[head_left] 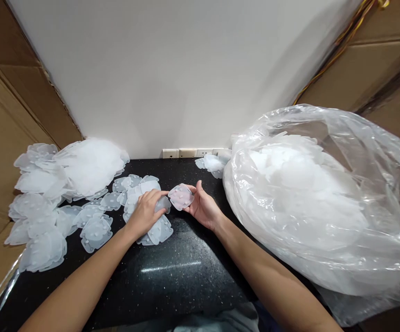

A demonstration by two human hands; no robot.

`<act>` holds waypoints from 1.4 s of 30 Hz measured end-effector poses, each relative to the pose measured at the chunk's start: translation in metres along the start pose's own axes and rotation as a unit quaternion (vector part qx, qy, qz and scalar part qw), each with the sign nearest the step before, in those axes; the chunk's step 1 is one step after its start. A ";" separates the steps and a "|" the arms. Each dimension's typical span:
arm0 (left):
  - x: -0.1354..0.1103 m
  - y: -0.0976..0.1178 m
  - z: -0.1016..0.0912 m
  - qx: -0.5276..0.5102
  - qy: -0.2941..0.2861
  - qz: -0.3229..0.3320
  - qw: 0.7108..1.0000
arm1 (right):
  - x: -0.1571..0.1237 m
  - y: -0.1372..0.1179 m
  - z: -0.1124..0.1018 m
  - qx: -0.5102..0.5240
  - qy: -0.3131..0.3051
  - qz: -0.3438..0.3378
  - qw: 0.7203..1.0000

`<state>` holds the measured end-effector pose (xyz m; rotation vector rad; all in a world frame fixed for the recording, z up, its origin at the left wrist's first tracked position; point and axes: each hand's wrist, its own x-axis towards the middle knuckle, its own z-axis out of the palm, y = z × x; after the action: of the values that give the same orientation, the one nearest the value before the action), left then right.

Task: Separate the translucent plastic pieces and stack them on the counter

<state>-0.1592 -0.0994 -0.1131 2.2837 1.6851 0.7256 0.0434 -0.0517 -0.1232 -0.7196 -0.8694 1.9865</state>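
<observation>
My right hand (pixel 205 207), palm up with its thumb raised, holds a frosted, translucent plastic piece (pixel 181 197) on its fingers. This flat piece has a scalloped outline and small round bumps. To its left, my left hand (pixel 146 210) reaches over a loose stack of similar pieces (pixel 160 230), its index fingertip at the held piece's left edge. Another translucent piece (pixel 165 204) shows between the left thumb and index finger, which seem to grip it. The fingers of my left hand partly cover the stack.
A large heap of such pieces (pixel 89 166) stands at the back left, with smaller piles (pixel 44 251) before it. On the right, a big clear plastic bag (pixel 310 258) bulges with more. Wall sockets (pixel 188 153) line the black countertop's (pixel 172 281) back edge; cardboard (pixel 6 120) flanks it.
</observation>
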 end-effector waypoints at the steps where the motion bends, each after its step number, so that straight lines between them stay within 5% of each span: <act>1: 0.001 0.000 -0.002 -0.017 0.009 -0.001 1.000 | 0.000 0.000 0.000 -0.011 -0.002 -0.007 1.000; 11: 0.007 0.011 -0.017 -0.160 0.162 -0.021 0.974 | 0.003 -0.002 -0.005 -0.009 -0.015 -0.025 1.000; 14: 0.008 0.016 -0.020 -0.285 0.130 -0.102 0.944 | 0.003 -0.001 -0.007 -0.023 -0.016 -0.029 0.999; 18: 0.009 0.018 -0.018 -0.465 0.061 -0.209 0.858 | 0.003 0.000 -0.007 -0.025 -0.003 -0.037 0.999; 23: 0.009 0.017 -0.016 -0.566 0.012 -0.261 0.782 | 0.002 0.001 -0.009 -0.043 0.062 -0.110 0.991; 30: 0.009 0.024 -0.022 -0.600 0.010 -0.289 0.746 | 0.002 0.001 -0.012 -0.219 0.081 -0.206 0.950; 42: 0.009 0.027 -0.022 -0.609 0.008 -0.298 0.735 | -0.007 -0.001 -0.005 -0.394 -0.005 -0.324 0.860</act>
<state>-0.1456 -0.1027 -0.0794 0.7665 1.1557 1.1596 0.0509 -0.0558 -0.1243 -0.7128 -1.7037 0.9940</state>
